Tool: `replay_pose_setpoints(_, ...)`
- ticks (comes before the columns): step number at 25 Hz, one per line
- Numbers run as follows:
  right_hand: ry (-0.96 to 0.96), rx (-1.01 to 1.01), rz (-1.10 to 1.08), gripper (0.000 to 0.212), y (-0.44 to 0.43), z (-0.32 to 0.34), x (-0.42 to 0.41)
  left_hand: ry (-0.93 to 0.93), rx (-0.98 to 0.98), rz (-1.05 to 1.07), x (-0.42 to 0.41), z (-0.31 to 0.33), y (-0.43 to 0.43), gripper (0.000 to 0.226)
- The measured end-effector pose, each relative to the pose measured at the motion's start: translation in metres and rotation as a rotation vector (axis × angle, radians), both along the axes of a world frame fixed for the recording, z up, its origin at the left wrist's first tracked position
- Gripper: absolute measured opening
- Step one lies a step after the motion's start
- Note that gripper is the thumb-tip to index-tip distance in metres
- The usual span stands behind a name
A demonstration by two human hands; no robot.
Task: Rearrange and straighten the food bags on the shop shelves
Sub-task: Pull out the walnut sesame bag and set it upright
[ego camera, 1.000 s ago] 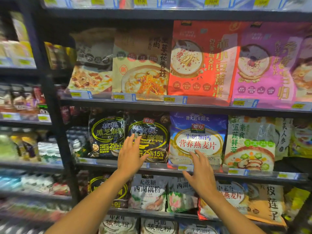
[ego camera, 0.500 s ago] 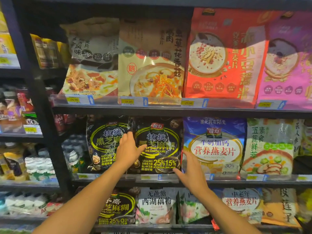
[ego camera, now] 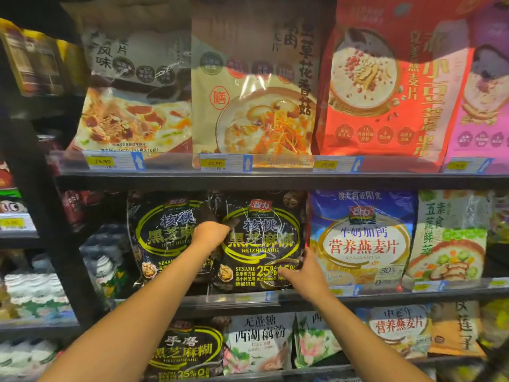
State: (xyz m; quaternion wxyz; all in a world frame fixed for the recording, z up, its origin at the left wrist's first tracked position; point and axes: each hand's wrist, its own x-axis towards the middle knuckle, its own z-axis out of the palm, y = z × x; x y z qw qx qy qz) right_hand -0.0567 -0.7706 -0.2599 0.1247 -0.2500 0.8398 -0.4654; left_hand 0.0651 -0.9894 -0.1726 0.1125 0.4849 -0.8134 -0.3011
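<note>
Both hands clasp the black sesame bag [ego camera: 259,244] at frame centre — left hand [ego camera: 210,234] upper-left edge, right hand [ego camera: 305,271] lower-right corner — its long axis upright.

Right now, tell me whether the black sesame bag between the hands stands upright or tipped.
Upright, roughly: the black sesame bag faces front, print level, base behind the shelf rail. Left hand and right hand flank it.

I read "HEIZHIMAHU", "SESAME 25%" on the centre black sesame bag [ego camera: 259,244]; upper-left yellow price tags [ego camera: 102,161] show 24.90.
</note>
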Motion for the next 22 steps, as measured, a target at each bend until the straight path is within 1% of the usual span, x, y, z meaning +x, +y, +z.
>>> replay_pose_setpoints(2,-0.027,-0.031,-0.018,0.072,-0.012,-0.025,-0.024,0.061,0.015,0.02,0.0,-0.003,-0.002,0.07)
replay_pose_setpoints(4,-0.038,-0.033,-0.044,0.073,-0.018,-0.028,-0.028,0.142,0.049,0.045,0.001,-0.006,-0.002,0.064)
replay_pose_setpoints(5,-0.035,-0.046,-0.052,0.076,-0.015,-0.009,-0.013,0.222,0.084,0.056,0.001,-0.007,-0.002,0.064)
replay_pose_setpoints(6,-0.063,-0.062,-0.072,0.078,-0.014,0.0,-0.006,0.303,0.129,0.064,0.001,-0.007,0.001,0.069)
replay_pose_setpoints(7,-0.108,-0.078,-0.102,0.077,-0.014,0.005,-0.003,0.372,0.16,0.079,0.003,-0.006,0.003,0.077)
replay_pose_setpoints(8,-0.156,-0.102,-0.123,0.073,-0.014,0.007,-0.002,0.405,0.185,0.091,0.003,-0.005,0.003,0.081)
replay_pose_setpoints(11,-0.279,-0.175,-0.118,0.063,-0.016,0.01,-0.002,0.455,0.194,0.087,0.004,-0.001,0.001,0.075)
replay_pose_setpoints(13,-0.329,-0.226,-0.08,0.057,-0.018,0.015,-0.003,0.534,0.155,0.039,0.007,0.004,-0.004,0.074)
replay_pose_setpoints(16,-0.302,-0.295,-0.006,0.048,-0.02,0.021,-0.002,0.723,0.074,-0.012,0.012,0.017,-0.017,0.081)
replay_pose_setpoints(19,-0.228,-0.402,0.024,0.037,-0.017,0.03,0.003,0.824,0.171,0.034,0.018,0.026,-0.031,0.082)
replay_pose_setpoints(22,-0.206,-0.478,0.084,0.041,-0.013,0.032,0.004,0.899,0.271,0.062,0.029,0.024,-0.037,0.08)
